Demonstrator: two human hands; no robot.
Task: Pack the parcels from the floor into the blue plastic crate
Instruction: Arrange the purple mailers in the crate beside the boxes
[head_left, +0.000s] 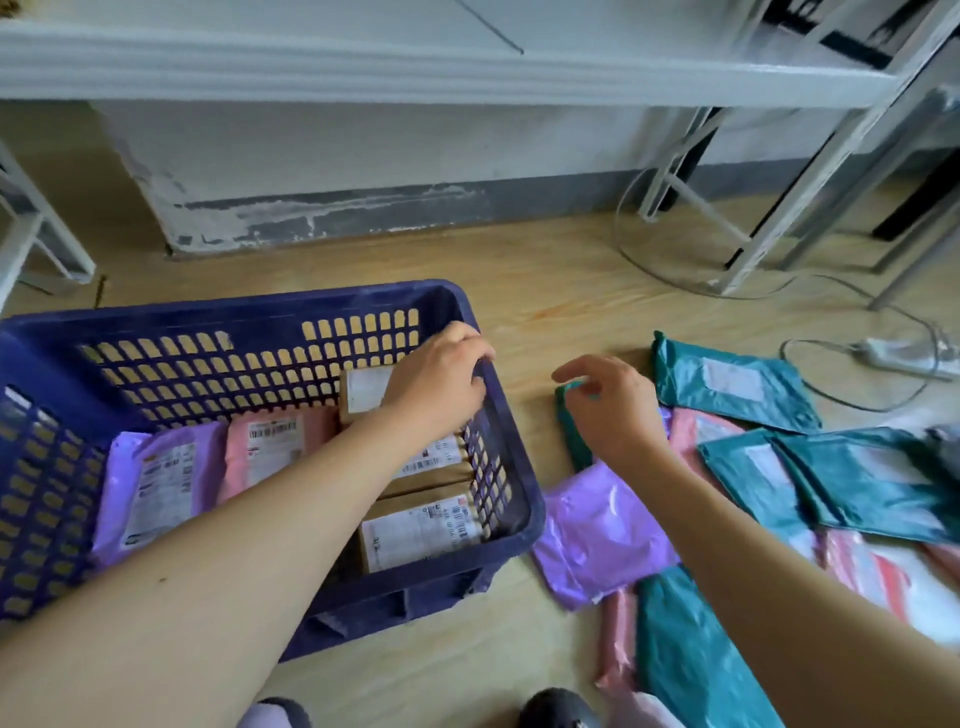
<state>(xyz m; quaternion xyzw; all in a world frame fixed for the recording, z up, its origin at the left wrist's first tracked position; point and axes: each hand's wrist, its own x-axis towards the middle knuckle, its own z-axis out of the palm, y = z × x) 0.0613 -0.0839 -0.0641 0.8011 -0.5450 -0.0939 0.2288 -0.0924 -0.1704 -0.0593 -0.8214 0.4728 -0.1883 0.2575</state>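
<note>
Pinching teal mailer (574, 447) corner: right hand (615, 410), thumb against forefinger, 3 o'clock of blue crate (260, 310). Left hand (441, 379) fingers curled over rim. Mailer likely light, floppy, slick; grip edge.

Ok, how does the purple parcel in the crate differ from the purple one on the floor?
The purple parcel in the crate sits inside the blue crate, white label facing up; the purple parcel on the floor lies outside, beside it, no label showing. The first is already packed; the second is not yet. Both are glossy purple mailer bags.
</note>
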